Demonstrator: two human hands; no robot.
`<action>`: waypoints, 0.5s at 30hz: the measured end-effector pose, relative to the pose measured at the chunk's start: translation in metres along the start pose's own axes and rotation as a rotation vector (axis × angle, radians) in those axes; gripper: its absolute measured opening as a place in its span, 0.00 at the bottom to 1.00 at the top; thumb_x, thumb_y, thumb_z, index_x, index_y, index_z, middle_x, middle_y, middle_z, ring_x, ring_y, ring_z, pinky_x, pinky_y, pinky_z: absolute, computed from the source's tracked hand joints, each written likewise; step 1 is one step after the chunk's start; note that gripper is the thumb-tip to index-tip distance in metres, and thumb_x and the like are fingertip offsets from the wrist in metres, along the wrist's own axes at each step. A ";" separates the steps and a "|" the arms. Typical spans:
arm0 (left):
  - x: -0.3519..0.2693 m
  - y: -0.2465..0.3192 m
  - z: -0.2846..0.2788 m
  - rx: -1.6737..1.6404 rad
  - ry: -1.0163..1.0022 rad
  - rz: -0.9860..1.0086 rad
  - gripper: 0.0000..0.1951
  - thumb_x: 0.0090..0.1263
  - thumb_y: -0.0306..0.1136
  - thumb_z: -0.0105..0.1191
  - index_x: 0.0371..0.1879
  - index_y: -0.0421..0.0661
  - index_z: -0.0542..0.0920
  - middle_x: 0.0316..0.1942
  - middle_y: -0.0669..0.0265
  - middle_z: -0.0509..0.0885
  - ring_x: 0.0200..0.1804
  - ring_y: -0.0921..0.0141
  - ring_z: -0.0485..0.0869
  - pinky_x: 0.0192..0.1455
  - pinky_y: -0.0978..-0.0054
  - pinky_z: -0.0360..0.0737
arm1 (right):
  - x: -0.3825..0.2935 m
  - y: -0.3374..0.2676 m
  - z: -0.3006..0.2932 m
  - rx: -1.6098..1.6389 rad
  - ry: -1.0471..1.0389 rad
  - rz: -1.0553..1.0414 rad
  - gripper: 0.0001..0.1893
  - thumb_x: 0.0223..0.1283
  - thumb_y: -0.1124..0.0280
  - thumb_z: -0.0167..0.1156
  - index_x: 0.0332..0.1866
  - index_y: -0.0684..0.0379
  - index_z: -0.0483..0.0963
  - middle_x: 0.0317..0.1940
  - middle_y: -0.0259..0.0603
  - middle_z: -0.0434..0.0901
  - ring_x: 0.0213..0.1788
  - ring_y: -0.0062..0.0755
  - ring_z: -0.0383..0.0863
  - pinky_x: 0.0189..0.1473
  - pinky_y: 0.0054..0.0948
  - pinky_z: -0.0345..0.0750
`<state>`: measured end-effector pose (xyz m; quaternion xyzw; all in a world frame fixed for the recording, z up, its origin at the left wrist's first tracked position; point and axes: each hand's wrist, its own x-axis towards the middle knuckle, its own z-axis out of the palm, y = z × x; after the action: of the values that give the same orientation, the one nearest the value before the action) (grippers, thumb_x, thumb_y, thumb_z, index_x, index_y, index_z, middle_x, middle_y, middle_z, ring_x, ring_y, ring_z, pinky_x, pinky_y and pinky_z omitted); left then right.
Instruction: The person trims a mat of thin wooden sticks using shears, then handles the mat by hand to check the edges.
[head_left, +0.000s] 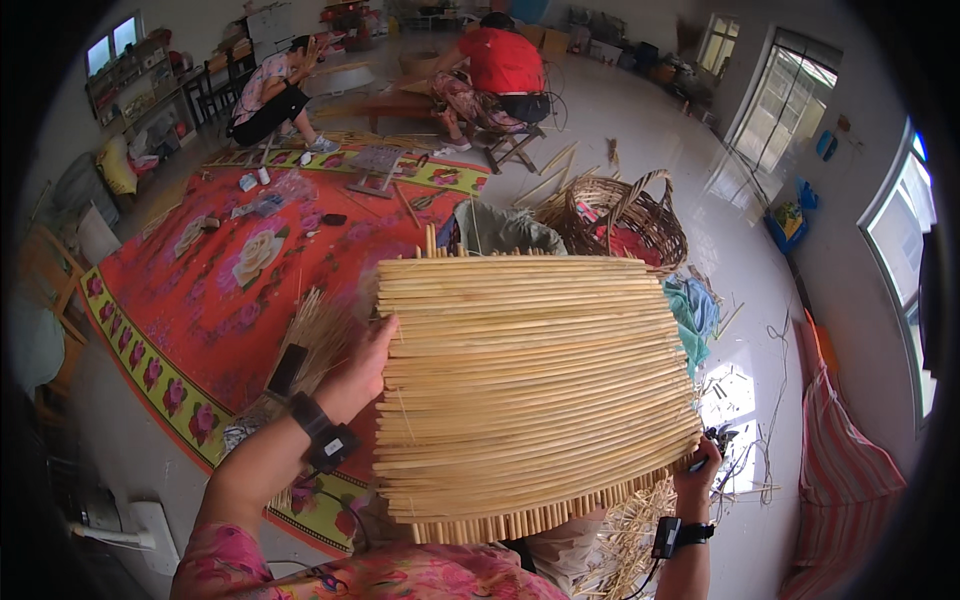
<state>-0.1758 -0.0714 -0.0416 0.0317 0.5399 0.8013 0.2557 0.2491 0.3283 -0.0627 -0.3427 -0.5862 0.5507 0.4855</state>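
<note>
A panel of straw-coloured plant stalks (532, 390) is held up before me, tilted over my lap. Its upper layer runs sideways, and ends of crosswise stalks show along the bottom and top edges. Thin thread crosses it near the left side. My left hand (367, 367) grips the left edge, its fingers partly hidden behind the panel. At the lower right corner, my right hand (697, 469) is closed around the edge. A dark tool (720, 436), seemingly pruning shears, sticks out from that hand; its handles are mostly hidden.
A wicker basket (626, 221) with red cloth stands beyond the panel. Cut stalk scraps (630, 536) litter the floor. A bundle of thin stalks (319, 330) is by my left arm, over a red floral mat (225, 300). Two people (499, 67) sit further off.
</note>
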 end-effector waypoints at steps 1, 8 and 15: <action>-0.007 -0.005 0.009 0.027 0.063 -0.012 0.19 0.76 0.41 0.47 0.59 0.44 0.72 0.56 0.64 0.77 0.55 0.70 0.76 0.56 0.65 0.78 | 0.007 0.007 -0.013 0.228 0.006 0.182 0.09 0.50 0.72 0.60 0.28 0.52 0.65 0.24 0.29 0.71 0.29 0.24 0.72 0.35 0.25 0.71; -0.029 -0.009 0.016 0.183 0.032 -0.026 0.21 0.74 0.45 0.49 0.56 0.42 0.73 0.52 0.65 0.78 0.54 0.72 0.74 0.57 0.71 0.72 | 0.004 0.033 -0.070 -0.624 -0.213 -0.495 0.20 0.55 0.77 0.58 0.54 0.63 0.65 0.47 0.41 0.72 0.47 0.29 0.75 0.49 0.28 0.75; -0.019 0.008 0.011 0.140 -0.044 0.011 0.18 0.73 0.42 0.51 0.53 0.42 0.75 0.45 0.69 0.79 0.47 0.75 0.76 0.53 0.76 0.72 | -0.026 -0.035 -0.034 0.146 -0.163 0.483 0.08 0.54 0.69 0.56 0.21 0.52 0.69 0.15 0.26 0.65 0.20 0.18 0.67 0.25 0.20 0.66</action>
<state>-0.1583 -0.0724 -0.0257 0.0701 0.5886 0.7621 0.2605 0.2937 0.3089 -0.0366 -0.3912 -0.4832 0.7172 0.3147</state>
